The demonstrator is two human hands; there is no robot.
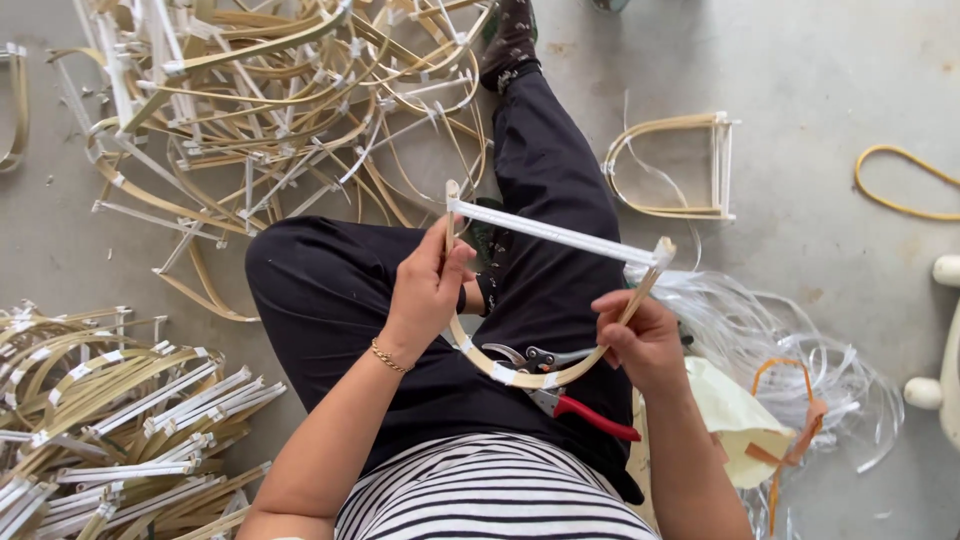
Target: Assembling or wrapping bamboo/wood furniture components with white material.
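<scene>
Striped shirt (490,495) fills the lower edge. Left hand (428,290) grips one end of a D-shaped bamboo frame (550,300); right hand (645,340) pinches its other curved side. Frame: flat pale slat, white taped joints, held above the lap. Red-handled pruning shears (570,395) rest on the thigh. Tangled frames (270,110) crowd the concrete floor (830,80) left; bare floor lies right.

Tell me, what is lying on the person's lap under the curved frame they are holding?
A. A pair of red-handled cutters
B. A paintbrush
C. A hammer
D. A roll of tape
A: a pair of red-handled cutters lies on the dark trousers, just below the bent frame that the left hand and right hand hold by its two sides.
</scene>
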